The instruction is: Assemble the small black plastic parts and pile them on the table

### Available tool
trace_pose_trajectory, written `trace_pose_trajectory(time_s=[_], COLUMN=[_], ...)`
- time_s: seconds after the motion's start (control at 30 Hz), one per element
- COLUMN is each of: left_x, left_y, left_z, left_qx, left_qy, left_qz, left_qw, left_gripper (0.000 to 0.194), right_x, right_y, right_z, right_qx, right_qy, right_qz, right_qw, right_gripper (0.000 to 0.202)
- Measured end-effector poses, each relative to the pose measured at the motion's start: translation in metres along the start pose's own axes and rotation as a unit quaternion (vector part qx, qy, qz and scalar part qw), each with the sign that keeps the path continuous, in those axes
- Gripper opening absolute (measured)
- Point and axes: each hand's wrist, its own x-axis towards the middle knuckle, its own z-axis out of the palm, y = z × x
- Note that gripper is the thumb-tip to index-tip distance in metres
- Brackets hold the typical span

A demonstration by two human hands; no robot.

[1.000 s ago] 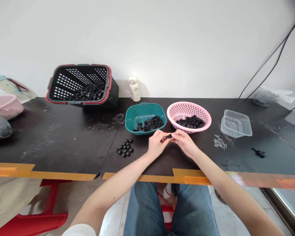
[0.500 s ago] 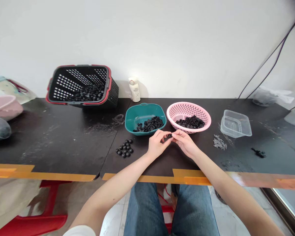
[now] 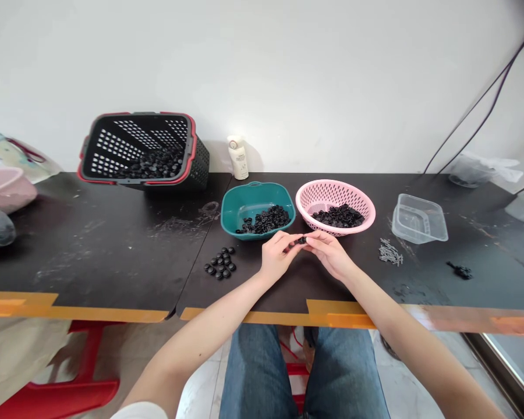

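Both hands meet over the desk [image 3: 113, 244]: left hand [image 3: 276, 259] and right hand [image 3: 329, 253] pinch one small black part [image 3: 302, 240] between fingertips, just before the teal bowl [image 3: 236, 203] and pink basket [image 3: 318, 195] holding similar parts, within easy reach.

Just beyond the hands, a glossy teal plastic bowl [image 3: 257, 205] and a perforated pink plastic colander [image 3: 335, 196] hold matt black plastic parts. The matt black tabletop [image 3: 113, 250] under them looks scuffed. Right of the hands lie grey metal screws [image 3: 390, 252] and a clear plastic tub [image 3: 420, 219].
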Motion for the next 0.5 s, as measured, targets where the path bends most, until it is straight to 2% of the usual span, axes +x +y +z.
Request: trace_pose_trajectory(time_s=[0.2, 0.4, 0.5], left_x=[0.0018, 0.0023, 0.0013], left_y=[0.0035, 0.0026, 0.0004], left_z=[-0.0006, -0.0010, 0.0000], left_qx=[-0.007, -0.012, -0.010], left_qy=[0.002, -0.026, -0.013], left_qz=[-0.006, 0.006, 0.010], left_qw=[1.000, 1.000, 1.000], left_gripper=[0.020, 0.026, 0.025], right_x=[-0.0005, -0.0008, -0.0010], right_y=[0.0010, 0.0002, 0.0001], right_z=[-0.0009, -0.0006, -0.0007], right_qx=[-0.003, -0.009, -0.032], right_qy=[-0.005, 0.013, 0.014], right_qz=[-0.007, -0.014, -0.022], right_qw=[1.000, 1.000, 0.999], right_gripper=[0.015, 0.017, 0.017])
